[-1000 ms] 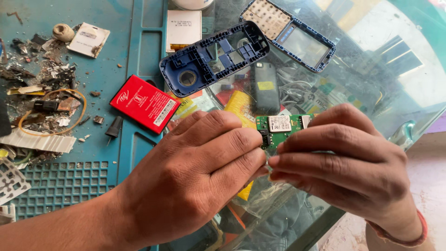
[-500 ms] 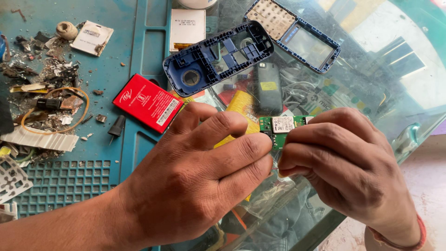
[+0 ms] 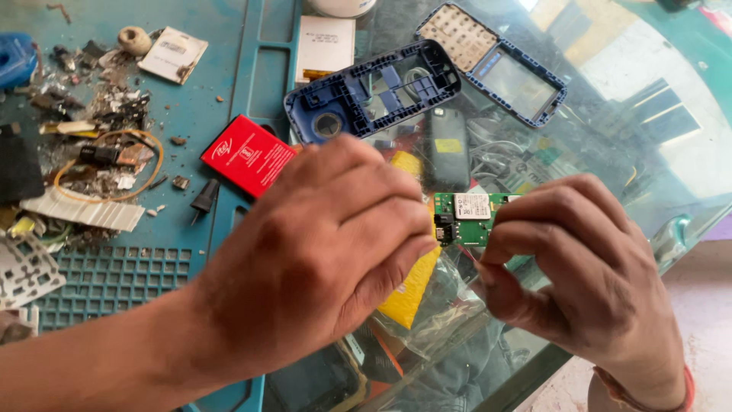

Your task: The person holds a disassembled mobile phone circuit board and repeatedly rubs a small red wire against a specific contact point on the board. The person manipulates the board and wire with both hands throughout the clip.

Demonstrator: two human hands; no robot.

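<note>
A small green circuit board (image 3: pixel 465 217) with a silver shield is held above the glass table between both hands. My right hand (image 3: pixel 579 267) pinches its right end. My left hand (image 3: pixel 335 244) is curled at its left end, fingertips touching the board's edge; what the fingers grip there is hidden. Beyond the hands lie a blue phone frame (image 3: pixel 374 91), a blue front cover with keypad and screen window (image 3: pixel 496 61), and a red battery (image 3: pixel 248 155).
A blue work mat (image 3: pixel 213 84) covers the left side, strewn with wire scraps, a yellow wire loop (image 3: pixel 107 164), a black plug (image 3: pixel 204 200) and a white grid piece (image 3: pixel 27 268). A cream battery (image 3: pixel 326 47) lies at the back. The glass table edge (image 3: pixel 534 374) runs at lower right.
The view has shifted closer. My left hand has rolled over the board's left end, its fingers curling more tightly. The board stays between both hands.
</note>
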